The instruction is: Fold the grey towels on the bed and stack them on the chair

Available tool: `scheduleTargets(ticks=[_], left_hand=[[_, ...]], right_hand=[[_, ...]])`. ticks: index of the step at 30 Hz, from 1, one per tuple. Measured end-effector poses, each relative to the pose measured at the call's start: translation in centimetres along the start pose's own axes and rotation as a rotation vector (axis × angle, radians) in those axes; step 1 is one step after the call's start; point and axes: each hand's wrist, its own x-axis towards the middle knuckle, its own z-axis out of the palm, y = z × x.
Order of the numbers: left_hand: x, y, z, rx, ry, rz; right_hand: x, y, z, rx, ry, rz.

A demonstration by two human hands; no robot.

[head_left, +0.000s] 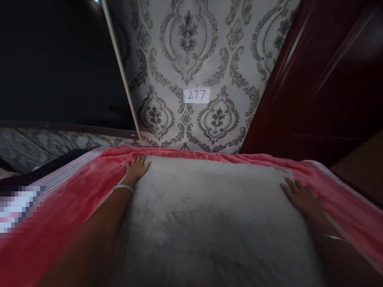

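A grey-white cloth with a soft, plush look [209,199] lies spread out in front of me, with darker patches toward its near part. My left hand [137,169] rests flat on its far left corner, fingers spread. At the far right corner, my right hand [303,195] lies palm down, its fingers apart on the edge of the cloth. Beneath it is a pink-red blanket [74,195], showing along both sides and the far edge. The cloth's near edge is lost in shadow at the bottom of the view.
Behind the surface rises a patterned wall [185,119] with a paper label [196,95] reading 277. A large dark screen [60,67] stands at the left, and a dark red glossy panel [323,87] at the right. A striped border [72,171] edges the blanket's left side.
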Motion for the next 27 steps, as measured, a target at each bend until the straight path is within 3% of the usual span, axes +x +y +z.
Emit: scheduleTargets(ticks=[6, 9, 12, 16, 18, 20, 22, 24, 27], left_hand=[[-1.5, 1.6, -2.0, 0.028, -0.022, -0.159], [-3.4, 3.8, -2.5, 0.013, 0.002, -0.069], [-6.6, 7.8, -1.9, -0.045, -0.016, 0.215], [-12.3, 14.5, -0.4, -0.138, -0.087, 0.796], [-14.4, 17.2, 0.3, -0.169, -0.116, 0.949], [-15.3, 18.8, 0.9, -0.173, -0.134, 0.97], [-14.7, 19.2, 1.2, -0.157, -0.135, 0.922], [-12.7, 18.6, 1.3, -0.135, -0.123, 0.836], [-8.5, 16.0, 0.9, -0.09, -0.093, 0.639]], right_hand=[[-0.8, -1.8, -2.2, 0.018, -0.09, 0.114], [-1.6, -3.2, -4.2, 0.057, -0.182, 0.142], [-4.2, -7.4, -6.2, 0.09, -0.178, 0.049], [-9.8, -16.1, -6.8, 0.108, -0.187, -0.42], [-11.9, -19.6, -6.3, 0.117, -0.268, -0.641], [-12.5, -21.5, -5.7, 0.116, -0.309, -0.725], [-11.5, -22.0, -5.3, 0.095, -0.308, -0.702], [-9.5, -21.7, -5.0, 0.064, -0.295, -0.623], [-5.7, -20.2, -4.6, 0.028, -0.277, -0.471]])
